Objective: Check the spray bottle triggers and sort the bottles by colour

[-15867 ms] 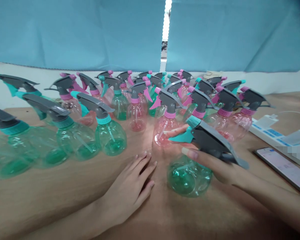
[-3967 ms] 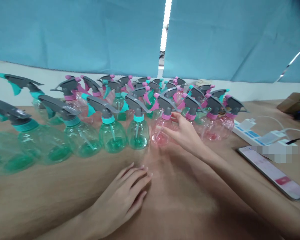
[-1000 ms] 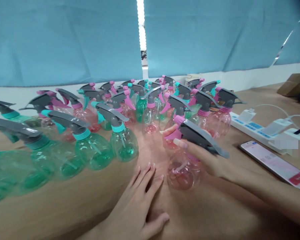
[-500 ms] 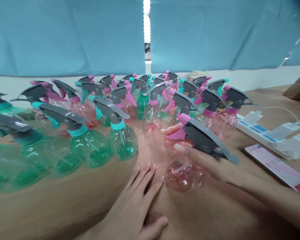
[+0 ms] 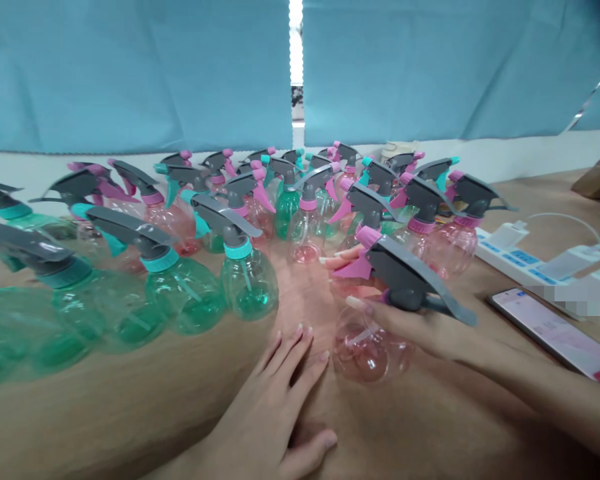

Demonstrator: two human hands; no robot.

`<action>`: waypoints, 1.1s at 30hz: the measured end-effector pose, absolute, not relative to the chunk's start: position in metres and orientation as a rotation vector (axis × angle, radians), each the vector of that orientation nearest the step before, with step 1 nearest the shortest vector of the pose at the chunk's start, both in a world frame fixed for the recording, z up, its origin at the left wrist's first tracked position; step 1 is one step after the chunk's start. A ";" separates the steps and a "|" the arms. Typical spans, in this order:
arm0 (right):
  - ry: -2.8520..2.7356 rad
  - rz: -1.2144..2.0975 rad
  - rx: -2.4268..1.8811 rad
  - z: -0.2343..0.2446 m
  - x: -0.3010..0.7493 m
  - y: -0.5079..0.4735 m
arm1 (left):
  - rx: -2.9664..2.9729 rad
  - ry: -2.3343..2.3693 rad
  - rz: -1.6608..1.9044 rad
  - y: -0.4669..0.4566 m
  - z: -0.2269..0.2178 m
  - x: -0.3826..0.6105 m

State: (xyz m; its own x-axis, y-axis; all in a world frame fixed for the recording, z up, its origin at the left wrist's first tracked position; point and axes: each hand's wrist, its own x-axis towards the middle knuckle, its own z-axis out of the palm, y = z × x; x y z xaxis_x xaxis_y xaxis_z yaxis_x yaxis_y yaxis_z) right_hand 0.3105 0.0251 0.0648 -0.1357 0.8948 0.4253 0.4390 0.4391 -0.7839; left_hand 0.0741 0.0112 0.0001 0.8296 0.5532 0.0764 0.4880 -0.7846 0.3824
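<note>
My right hand [image 5: 420, 330] is wrapped round the neck of a pink spray bottle [image 5: 367, 350] with a grey trigger head and pink nozzle, which stands on the wooden table [image 5: 105, 413] just in front of me. My left hand [image 5: 275, 413] lies flat on the table to the left of that bottle, fingers stretched out and holding nothing. A green spray bottle [image 5: 247, 287] stands a little beyond my left fingertips.
Several green and pink spray bottles [image 5: 305, 200] crowd the table's far half, green ones [image 5: 180, 300] running off to the left. A white power strip [image 5: 535, 263] and a phone [image 5: 555, 330] lie at the right. Blue curtains [image 5: 130, 67] hang behind.
The pink bottle in my right hand has barely shifted over the last second. Four seconds ago that hand reached among the pink bottles; my left hand stays flat.
</note>
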 end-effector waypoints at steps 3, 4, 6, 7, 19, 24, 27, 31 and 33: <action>-1.736 0.648 -1.151 0.066 0.311 0.024 | 2.669 0.797 0.216 0.011 0.002 0.075; -1.731 0.642 -1.159 0.066 0.311 0.023 | 2.671 0.800 0.209 0.010 0.002 0.075; -1.730 0.628 -1.169 0.067 0.311 0.021 | 2.667 0.807 0.211 0.010 0.002 0.075; -1.732 0.627 -1.170 0.067 0.311 0.020 | 2.663 0.809 0.219 0.010 0.002 0.075; -1.729 0.686 -1.184 0.070 0.311 0.018 | 2.686 0.793 0.202 0.012 -0.001 0.074; -1.699 0.808 -1.166 0.071 0.311 0.019 | 2.676 0.809 0.180 0.011 0.002 0.074; -1.696 0.810 -1.104 0.075 0.310 0.019 | 2.662 0.818 0.192 0.009 0.003 0.074; -1.728 0.786 -1.139 0.076 0.309 0.018 | 2.655 0.816 0.204 0.010 0.002 0.075; -1.734 0.731 -1.183 0.075 0.309 0.017 | 2.669 0.812 0.180 0.011 0.002 0.076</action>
State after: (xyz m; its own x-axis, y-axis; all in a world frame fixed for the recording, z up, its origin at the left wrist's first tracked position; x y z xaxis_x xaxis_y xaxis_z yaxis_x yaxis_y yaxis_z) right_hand 0.3095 0.0173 0.0753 -0.1510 0.9286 0.3390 0.4059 0.3710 -0.8353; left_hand 0.0756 0.0109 0.0019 0.8281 0.5601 0.0206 0.5166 -0.7770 0.3598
